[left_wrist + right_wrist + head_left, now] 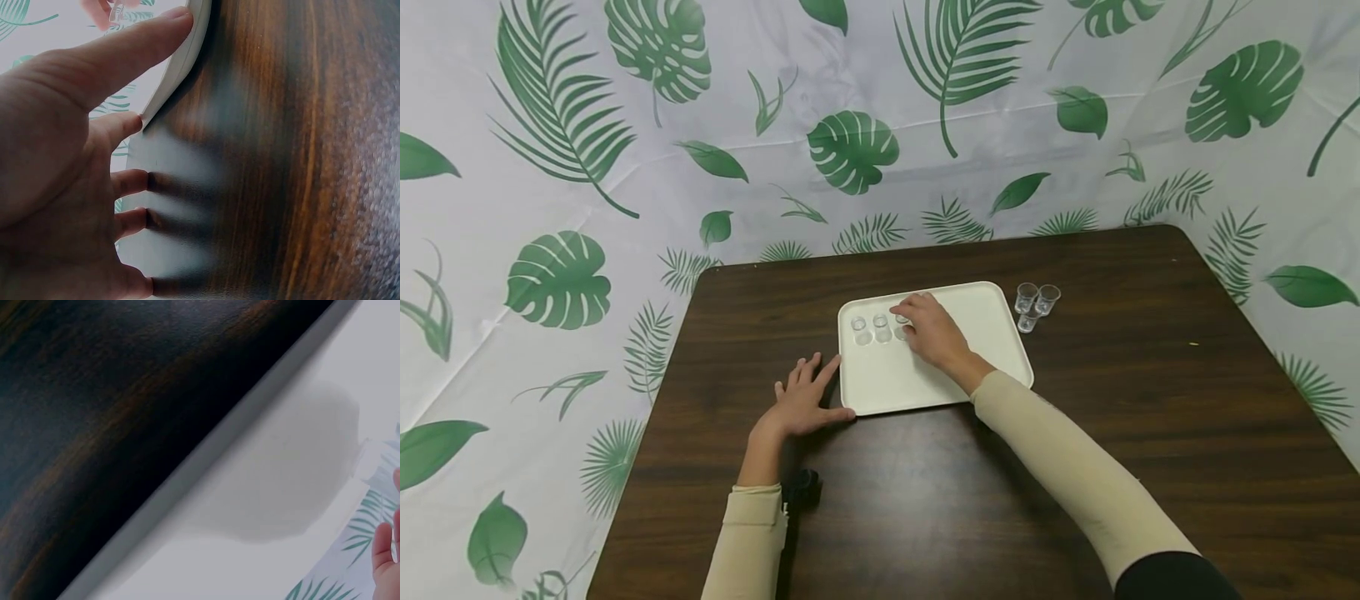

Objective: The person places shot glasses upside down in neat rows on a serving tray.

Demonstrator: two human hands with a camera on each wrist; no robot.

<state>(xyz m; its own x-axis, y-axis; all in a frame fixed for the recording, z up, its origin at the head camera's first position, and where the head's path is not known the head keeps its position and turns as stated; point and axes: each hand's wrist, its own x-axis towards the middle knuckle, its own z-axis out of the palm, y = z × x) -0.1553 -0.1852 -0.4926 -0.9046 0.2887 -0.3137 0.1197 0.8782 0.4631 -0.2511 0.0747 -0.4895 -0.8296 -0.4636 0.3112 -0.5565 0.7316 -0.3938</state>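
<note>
Here, the white tray (887, 379) bears clear cups (882, 323), the right hand (934, 332) pinching one, the left hand (797, 407) splayed; only the head view shows three outside cups (1047, 300).

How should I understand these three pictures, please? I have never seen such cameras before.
There is no machine here, only a person working bare-handed. The wide picture comes from a camera on the head, looking down; the other two come from cameras on the left and right wrists. On the dark table lies a white tray with small clear cups; more cups stand beside it, on the right. The left hand holds nothing, its thumb and forefinger touching the tray's edge. The right hand seems to pinch one cup on the tray.
</note>
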